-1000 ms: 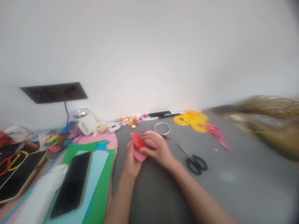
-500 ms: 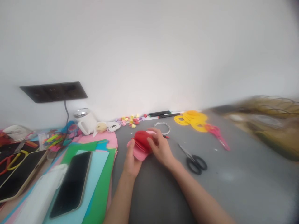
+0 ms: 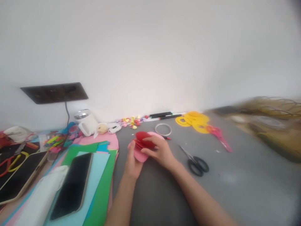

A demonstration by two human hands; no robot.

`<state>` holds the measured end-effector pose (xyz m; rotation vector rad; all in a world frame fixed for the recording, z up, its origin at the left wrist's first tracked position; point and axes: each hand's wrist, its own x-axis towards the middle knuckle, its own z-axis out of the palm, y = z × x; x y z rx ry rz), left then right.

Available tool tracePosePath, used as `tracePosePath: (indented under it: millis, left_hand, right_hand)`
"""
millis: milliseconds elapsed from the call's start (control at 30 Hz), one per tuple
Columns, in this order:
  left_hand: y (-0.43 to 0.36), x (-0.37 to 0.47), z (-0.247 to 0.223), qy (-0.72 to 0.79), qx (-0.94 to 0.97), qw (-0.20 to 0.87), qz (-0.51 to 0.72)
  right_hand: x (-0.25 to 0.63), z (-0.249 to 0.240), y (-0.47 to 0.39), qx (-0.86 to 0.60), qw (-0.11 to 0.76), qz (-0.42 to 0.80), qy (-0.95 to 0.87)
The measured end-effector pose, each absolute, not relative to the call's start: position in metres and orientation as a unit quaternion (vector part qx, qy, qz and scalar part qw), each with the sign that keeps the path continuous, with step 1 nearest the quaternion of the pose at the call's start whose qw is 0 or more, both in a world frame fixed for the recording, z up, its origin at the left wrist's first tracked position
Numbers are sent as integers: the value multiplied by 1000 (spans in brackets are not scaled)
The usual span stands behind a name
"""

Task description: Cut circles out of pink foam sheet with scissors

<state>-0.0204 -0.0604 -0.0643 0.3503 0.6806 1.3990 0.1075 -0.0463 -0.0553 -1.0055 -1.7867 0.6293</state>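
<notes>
A layered paper piece of red and pink rounded sheets (image 3: 141, 153) is held above the grey table top. My left hand (image 3: 133, 164) is closed on its lower left edge, with the thumb on top and the other fingers underneath. My right hand (image 3: 161, 152) curls over its right side, fingers on the red layer and thumb by the pink one. The red layers stand fanned apart, and a pink rounded part shows behind my right fingers. Just beyond the hands lies a clear tape ring (image 3: 163, 129), with a red-tipped pen (image 3: 167, 138) partly hidden near it.
Black-handled scissors (image 3: 197, 164) lie right of my arm, pink scissors (image 3: 218, 137) farther off beside yellow paper rings (image 3: 192, 119). Coloured paper sheets (image 3: 101, 185) bear a phone (image 3: 72, 185) at left. Black markers (image 3: 162, 115) rest along the wall.
My right hand has shifted slightly down over the paper piece, and its fingers have spread. The red layer has tipped, and more of the pink part behind shows. My left hand stays put.
</notes>
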Motion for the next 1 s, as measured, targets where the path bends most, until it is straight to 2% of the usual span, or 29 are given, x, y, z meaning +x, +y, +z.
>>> tracePosePath:
  millis: [233,367,533,700,1000]
  left_hand:
    - [-60,-18,-62,286,178,707,622]
    - [-62,-18,-62,291,190,712,611]
    - [-62,-19,-64,292,175,702,626]
    - [-61,-20,-64,315,161,700,620]
    - [-60,-18,-64,295,155,697,635]
  right_hand:
    - [106,-60,-43,-445,511,284,-679]
    - [107,-63,-41,-445,529,251,-677]
    - [107,-60,-42,-404,498,181,-746]
    - [107,-55,-47,-395,462,225,-761]
    - [106,-59,-43,-424,491,230,-726]
